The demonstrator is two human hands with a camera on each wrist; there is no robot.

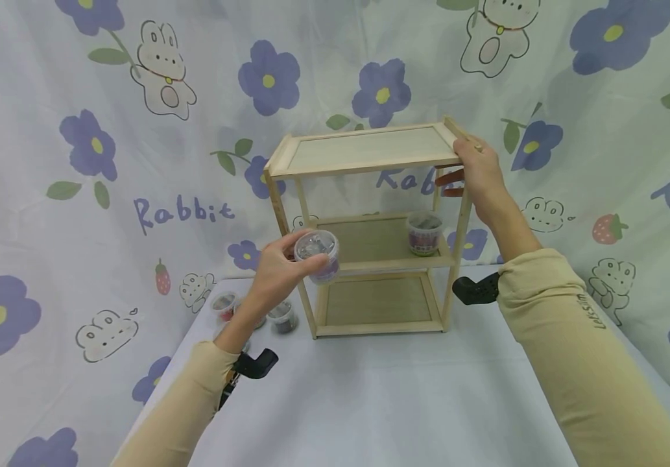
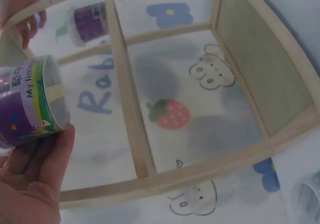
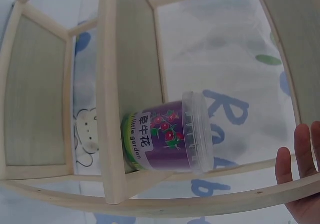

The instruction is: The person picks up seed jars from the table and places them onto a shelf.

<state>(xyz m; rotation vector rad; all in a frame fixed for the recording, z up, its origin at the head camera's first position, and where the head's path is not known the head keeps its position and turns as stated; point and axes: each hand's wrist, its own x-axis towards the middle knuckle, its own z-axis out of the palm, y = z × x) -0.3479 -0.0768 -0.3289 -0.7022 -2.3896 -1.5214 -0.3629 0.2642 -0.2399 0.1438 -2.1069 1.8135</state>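
Note:
My left hand (image 1: 276, 267) holds a clear-lidded plastic tub (image 1: 318, 251) in front of the left side of a small wooden shelf (image 1: 370, 168). In the left wrist view, that tub (image 2: 25, 102) shows a purple label with a green and yellow band, fingers beneath it. My right hand (image 1: 482, 174) grips the shelf's top right corner, the thumb above and fingers reaching inside past the upright. A second purple-labelled tub (image 3: 162, 136) stands upright at the right end of the middle tier, its label printed with red fruit-like shapes.
Several lidded tubs, including a dark one (image 1: 282, 318) and a reddish one (image 1: 225, 305), stand on the white table (image 1: 381, 395) left of the shelf, partly hidden by my left forearm. A patterned cloth (image 1: 183, 168) hangs behind.

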